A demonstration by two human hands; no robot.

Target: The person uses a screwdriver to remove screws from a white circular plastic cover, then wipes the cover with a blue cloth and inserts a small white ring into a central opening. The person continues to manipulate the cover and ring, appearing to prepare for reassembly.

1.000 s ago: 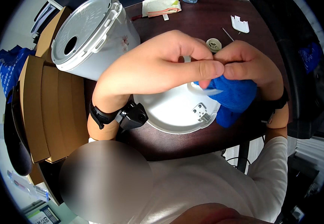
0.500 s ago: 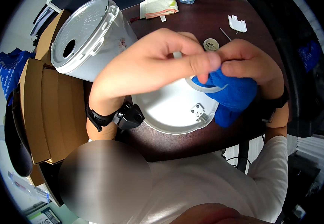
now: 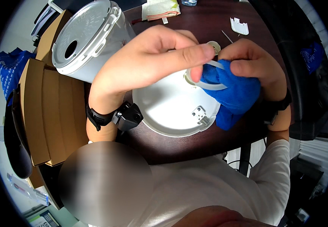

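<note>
We look down on a dark brown table with stacked cardboard boxes along its left edge. Next in size is a white bucket lying tilted at the table's upper left, its lid with a round hole turned toward us. In front of us lies a white round plate, flat on the table, with a small metal clip near its right rim.

Above the plate our two hands meet. Our left hand reaches across from the left, its thumb and forefinger pinched shut on a thin white ring that sits just over the plate's upper right edge. Our right hand is closed around a blue cloth, which bunches under the palm and hangs down over the plate's right rim. The ring lies against the cloth, between the two hands, touching both.

Farther back on the table are a folded towel and a small white plastic piece, well apart from the hands.
</note>
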